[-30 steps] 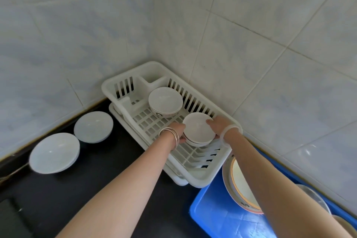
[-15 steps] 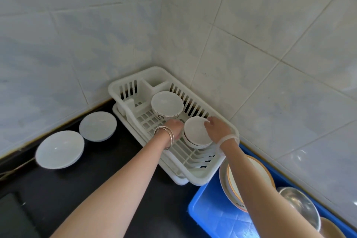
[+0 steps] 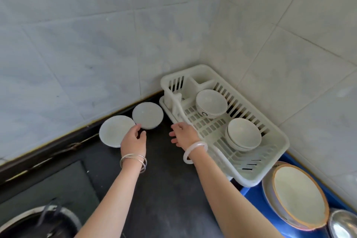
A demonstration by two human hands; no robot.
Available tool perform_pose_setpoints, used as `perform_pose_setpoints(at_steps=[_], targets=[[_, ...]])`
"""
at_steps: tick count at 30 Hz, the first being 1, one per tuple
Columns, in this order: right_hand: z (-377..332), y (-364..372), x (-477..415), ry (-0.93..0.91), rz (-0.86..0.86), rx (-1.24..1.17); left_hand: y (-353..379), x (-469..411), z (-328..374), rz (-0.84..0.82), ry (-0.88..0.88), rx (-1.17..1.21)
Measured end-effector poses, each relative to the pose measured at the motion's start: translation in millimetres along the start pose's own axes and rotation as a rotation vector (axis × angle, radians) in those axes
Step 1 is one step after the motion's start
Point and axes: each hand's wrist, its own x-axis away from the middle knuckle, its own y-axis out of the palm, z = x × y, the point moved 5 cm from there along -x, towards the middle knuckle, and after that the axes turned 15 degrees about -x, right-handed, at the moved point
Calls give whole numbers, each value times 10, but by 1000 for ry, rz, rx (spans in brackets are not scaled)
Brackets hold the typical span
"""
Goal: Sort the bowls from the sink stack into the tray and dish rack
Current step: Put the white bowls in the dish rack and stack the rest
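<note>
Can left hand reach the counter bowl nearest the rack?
Likely yes: the left hand is right at the near rim of that bowl; nothing lies between, and the right hand hovers clear of it.

Beside the white plastic dish rack [image 3: 251,181], my two bowls [image 3: 147,115] looked smooth, glazed ceramic on the matt black counter [image 3: 164,189].

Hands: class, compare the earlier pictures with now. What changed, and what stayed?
Both hands let go of the stacked bowls in the dish rack and moved left. The left hand now reaches the nearer white dish, grip unclear; the right hand hovers open beside the rack. Bowls and dishes stayed put.
</note>
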Motion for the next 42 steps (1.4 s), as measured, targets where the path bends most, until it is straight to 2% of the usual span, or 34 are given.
perform_pose_setpoints(at_steps=[5, 12, 15, 22, 26, 30, 33, 42], targets=[[132, 378, -427, 59, -7, 216, -191, -240, -425, 147, -109, -75], [152, 591, -808, 112, 66, -24, -209, -442, -821, 176, -315, 137], [129, 570, -830, 114, 86, -143, -182, -445, -903, 154, -333, 256], [-81, 579, -614, 0, 174, -250, -116, -541, -949, 64, -341, 524], [-280, 735, -463, -99, 103, -63, -130, -496, -938, 66, -397, 648], [-309, 933, -375, -88, 71, 138, -144, -485, -917, 47, -487, 846], [-288, 1039, -332, -102, 73, 252, -160, -479, -931, 52, -500, 864], [-152, 1139, -348, -101, 84, 337, -128, -502, -974, 28, -484, 857]])
